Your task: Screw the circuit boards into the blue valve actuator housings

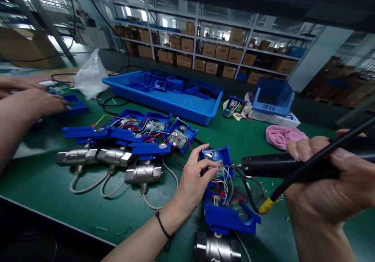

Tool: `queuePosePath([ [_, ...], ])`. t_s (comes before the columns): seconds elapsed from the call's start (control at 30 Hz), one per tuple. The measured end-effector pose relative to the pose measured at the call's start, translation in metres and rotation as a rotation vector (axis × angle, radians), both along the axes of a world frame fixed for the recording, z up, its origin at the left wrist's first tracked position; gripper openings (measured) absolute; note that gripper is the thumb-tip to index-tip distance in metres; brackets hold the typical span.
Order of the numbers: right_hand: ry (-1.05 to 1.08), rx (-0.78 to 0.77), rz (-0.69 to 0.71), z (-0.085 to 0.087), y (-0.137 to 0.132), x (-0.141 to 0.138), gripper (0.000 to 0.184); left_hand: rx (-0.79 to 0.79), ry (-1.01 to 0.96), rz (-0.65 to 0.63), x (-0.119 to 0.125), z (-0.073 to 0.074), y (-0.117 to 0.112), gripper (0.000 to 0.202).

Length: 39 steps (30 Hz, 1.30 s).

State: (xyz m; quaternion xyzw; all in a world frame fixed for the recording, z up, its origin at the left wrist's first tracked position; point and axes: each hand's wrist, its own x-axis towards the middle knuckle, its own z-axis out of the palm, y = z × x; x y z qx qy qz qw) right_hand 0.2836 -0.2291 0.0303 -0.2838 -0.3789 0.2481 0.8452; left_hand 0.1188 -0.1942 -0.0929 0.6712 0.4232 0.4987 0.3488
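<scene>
My right hand (328, 180) is wrapped round a black electric screwdriver (269, 165), which lies nearly level and points left. Its thin bit (233, 166) reaches over an open blue housing (225, 152) with a circuit board and coloured wires inside. At the bit's tip, the thumb and forefinger of my left hand (191, 180) are pinched together; whatever is between them is too small to make out. Wires run from this housing to a second blue housing part (231, 217), mounted on a metal valve (216, 248) at the bottom edge.
Several metal valves (143, 174) with opened blue housings stand left. Behind are a blue tray (187, 103) with blue parts, a plastic bag (91, 74), a blue bin (274, 94) and pink cloth (284, 136). Another person's hands (32, 101) work at far left. A black cable (316, 156) crosses before my right hand.
</scene>
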Motion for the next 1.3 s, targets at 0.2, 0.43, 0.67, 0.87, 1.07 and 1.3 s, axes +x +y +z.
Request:
queuePosePath([
  [0.2,-0.013,0.001,-0.012,0.0,0.001,-0.003,0.023,0.017,-0.002,0.0,0.0,-0.002,0.001,0.008],
  [0.43,-0.056,0.0,-0.01,0.003,0.0,-0.005,0.021,0.036,0.006,0.0,0.0,-0.003,0.0,0.008],
  [0.67,-0.088,-0.005,-0.032,0.002,0.003,-0.006,0.021,0.086,0.022,0.001,0.0,-0.005,-0.001,0.007],
  [0.87,-0.051,0.011,-0.04,0.001,0.003,-0.004,0.02,0.035,0.072,-0.007,-0.002,0.004,-0.003,0.023],
  [1.07,-0.074,0.0,-0.059,0.001,-0.005,-0.006,0.021,-0.147,-0.026,-0.145,-0.006,0.006,-0.003,0.049],
  [1.3,-0.137,0.044,0.022,-0.009,-0.008,-0.009,0.022,-0.157,0.008,-0.207,-0.007,0.006,-0.005,0.06],
])
